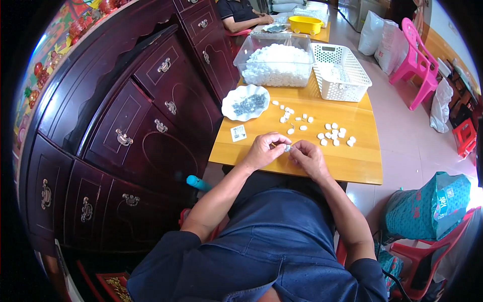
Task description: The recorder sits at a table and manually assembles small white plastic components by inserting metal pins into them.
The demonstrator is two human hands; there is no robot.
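Note:
Close to the table's near edge, my left hand (pixel 266 150) pinches a small whitish piece (pixel 288 148) between thumb and fingers. My right hand (pixel 309 158) meets it from the other side, its fingertips closed on the same piece. The fingers cover most of it, so its exact kind cannot be made out. Just beyond my hands lie several small white pieces (pixel 303 128), some round and some squarish. A looser group of rounded white pieces (pixel 328 135) is spread to the right. Left of my hands lies a flat white card with a dark printed square (pixel 238 133).
A scalloped white dish (pixel 229 106) holds small dark grey bits. Behind it stand a clear bin (pixel 240 59) heaped with white pieces and a white perforated basket (pixel 358 91). A dark wooden cabinet (pixel 146 146) flanks the left. Another person (pixel 240 17) sits at the far table by a yellow basin (pixel 305 25).

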